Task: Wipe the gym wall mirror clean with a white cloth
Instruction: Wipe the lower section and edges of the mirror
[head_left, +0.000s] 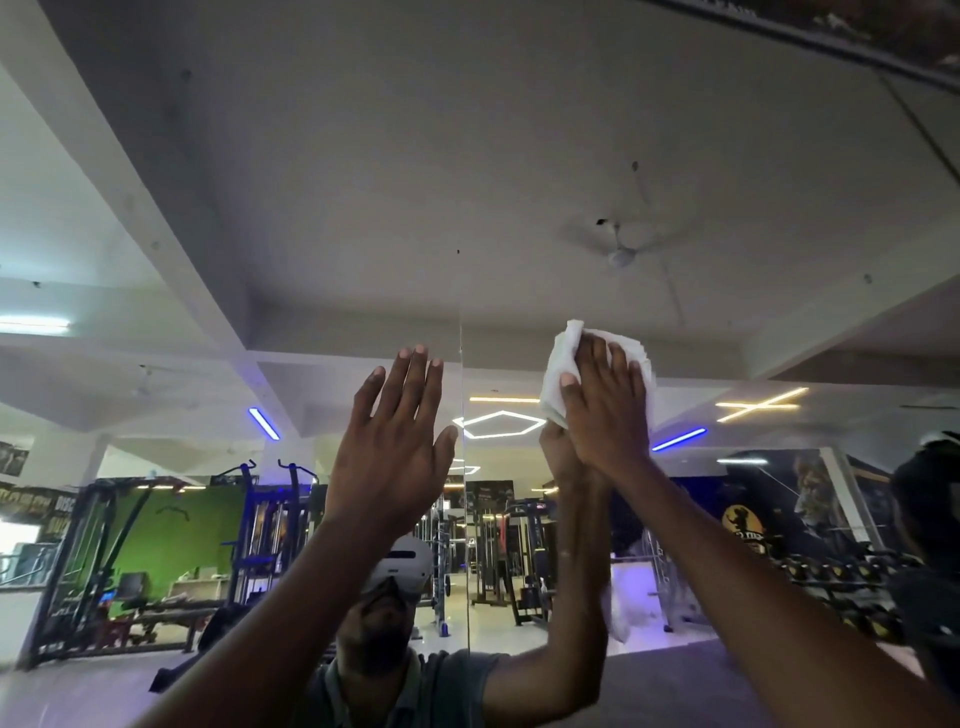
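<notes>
The gym wall mirror (363, 208) fills the view and reflects the ceiling and the gym behind me. A thin vertical seam (461, 332) splits it into two panels. My right hand (605, 400) presses a crumpled white cloth (563, 364) flat against the right panel, fingers straight and spread over the cloth. My left hand (397, 436) is raised with its palm toward the left panel, fingers straight, just left of the seam. It holds nothing. The reflection of my right forearm meets the cloth from below.
Reflected in the mirror are gym machines (156, 545), a dumbbell rack (841, 577), a ceiling fan (621, 254) and lit ceiling strips (501, 423). The mirror's top frame (810, 31) runs across the upper right. A second person's reflection (930, 519) stands at the right edge.
</notes>
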